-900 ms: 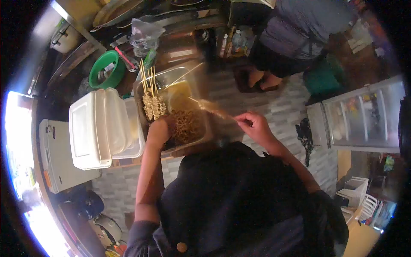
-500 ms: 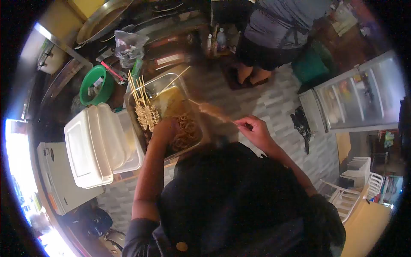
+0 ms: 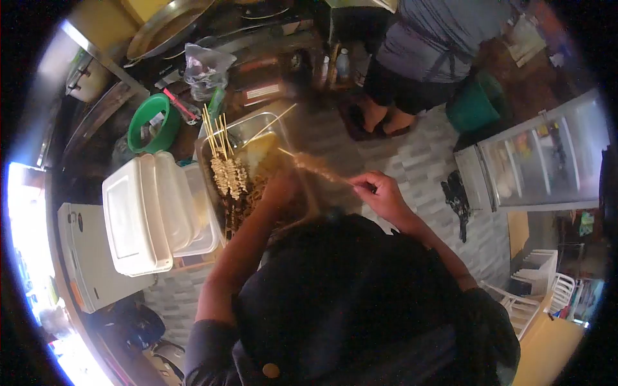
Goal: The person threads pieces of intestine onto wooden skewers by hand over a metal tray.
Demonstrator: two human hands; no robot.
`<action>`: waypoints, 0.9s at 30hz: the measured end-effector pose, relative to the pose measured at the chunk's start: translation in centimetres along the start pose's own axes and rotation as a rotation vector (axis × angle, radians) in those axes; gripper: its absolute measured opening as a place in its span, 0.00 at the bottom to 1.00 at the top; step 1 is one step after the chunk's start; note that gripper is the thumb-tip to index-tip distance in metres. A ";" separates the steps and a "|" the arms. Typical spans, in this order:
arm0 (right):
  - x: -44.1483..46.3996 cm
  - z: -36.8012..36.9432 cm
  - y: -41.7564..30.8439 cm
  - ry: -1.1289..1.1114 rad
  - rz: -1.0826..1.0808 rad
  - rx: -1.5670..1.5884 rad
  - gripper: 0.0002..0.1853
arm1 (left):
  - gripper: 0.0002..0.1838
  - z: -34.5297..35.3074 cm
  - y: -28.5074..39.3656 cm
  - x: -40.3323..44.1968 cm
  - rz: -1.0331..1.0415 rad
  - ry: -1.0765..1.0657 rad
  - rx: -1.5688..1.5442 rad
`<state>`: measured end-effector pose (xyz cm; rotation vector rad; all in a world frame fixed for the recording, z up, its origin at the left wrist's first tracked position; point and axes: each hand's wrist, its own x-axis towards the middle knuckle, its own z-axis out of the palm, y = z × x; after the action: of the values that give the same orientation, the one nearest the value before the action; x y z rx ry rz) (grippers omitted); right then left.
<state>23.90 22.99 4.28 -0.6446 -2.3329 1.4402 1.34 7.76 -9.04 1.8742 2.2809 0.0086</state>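
Skewer (image 3: 317, 167) is being pinched by the right hand (image 3: 381, 195), the left hand (image 3: 281, 189) lying over the tray (image 3: 250, 127), grip too blurred to tell.

A right hand (image 3: 376, 191) pinches a wooden skewer of brown food (image 3: 315, 166), the left hand (image 3: 282, 188) blurred at curled brown strips (image 3: 257, 185) in a rectangular metal tray (image 3: 244, 128).

Free room over floor (image 3: 418, 154) right of tray (image 3: 248, 128), stacked containers (image 3: 161, 215) blocking its left, skewers (image 3: 228, 175) jutting far-left

A loaded skewer (image 3: 315, 167), blurred, slants across the metal tray's (image 3: 255, 123) right rim; brown strips (image 3: 257, 185) lie heaped inside.
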 end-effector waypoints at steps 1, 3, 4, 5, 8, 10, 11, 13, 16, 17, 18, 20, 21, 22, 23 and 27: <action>0.1 0.0 -0.2 -0.006 0.000 -0.008 0.08 | 0.13 3.2 -1.4 0.4 0.041 0.178 -0.159; 0.2 0.0 -0.2 -0.014 -0.002 -0.015 0.08 | 0.14 4.2 -1.8 0.2 0.081 0.356 -0.316; 0.1 0.1 -0.1 -0.017 0.009 0.006 0.08 | 0.14 2.8 -1.0 -0.4 0.061 0.253 -0.165; 0.1 0.2 -0.1 -0.019 0.018 0.028 0.08 | 0.14 1.4 -0.4 -0.9 0.039 0.149 -0.014; 0.1 -0.2 0.0 -0.031 0.000 0.026 0.08 | 0.11 -2.5 -0.6 -2.1 -0.214 -0.025 -0.431; 0.3 -0.7 -0.2 -0.070 0.010 0.000 0.08 | 0.10 -4.1 -0.6 -3.7 -0.343 0.119 -0.688; 0.3 -0.9 -0.3 -0.110 0.027 -0.025 0.08 | 0.08 -4.8 -0.5 -4.5 -0.468 0.263 -0.947; 0.3 -0.5 0.2 -0.127 0.016 0.001 0.08 | 0.07 -8.5 0.1 -5.4 -0.517 0.309 -1.143; 0.2 -0.1 -0.2 -0.158 -0.008 0.017 0.08 | 0.07 -9.8 0.4 -6.3 -0.399 0.451 -1.383; 0.3 0.0 -0.3 -0.170 -0.021 0.011 0.08 | 0.06 -10.1 0.5 -6.6 -0.439 0.452 -1.488; 0.5 0.1 -0.4 -0.180 -0.028 0.010 0.08 | 0.06 -10.3 0.5 -6.9 -0.477 0.450 -1.593; 0.7 0.2 -0.5 -0.206 -0.056 -0.049 0.08 | 0.04 -9.7 -0.1 -7.5 -0.490 0.436 -1.566; 0.7 0.3 -0.7 -0.218 -0.059 -0.049 0.08 | 0.03 -9.8 0.0 -7.8 -0.500 0.409 -1.537; 0.7 0.3 -1.2 -0.222 -0.074 -0.019 0.07 | 0.03 -10.0 0.3 -8.0 -0.508 0.417 -1.538; 0.8 0.3 -1.5 -0.226 -0.089 0.012 0.07 | 0.02 -10.2 0.7 -8.1 -0.537 0.482 -1.522; 1.1 0.3 -1.7 -0.235 -0.153 -0.013 0.07 | 0.04 -10.3 0.9 -8.4 -0.613 0.603 -1.466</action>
<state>22.46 22.70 5.75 -0.3054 -2.5063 1.5022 2.24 0.97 2.33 0.3960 1.8945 1.7348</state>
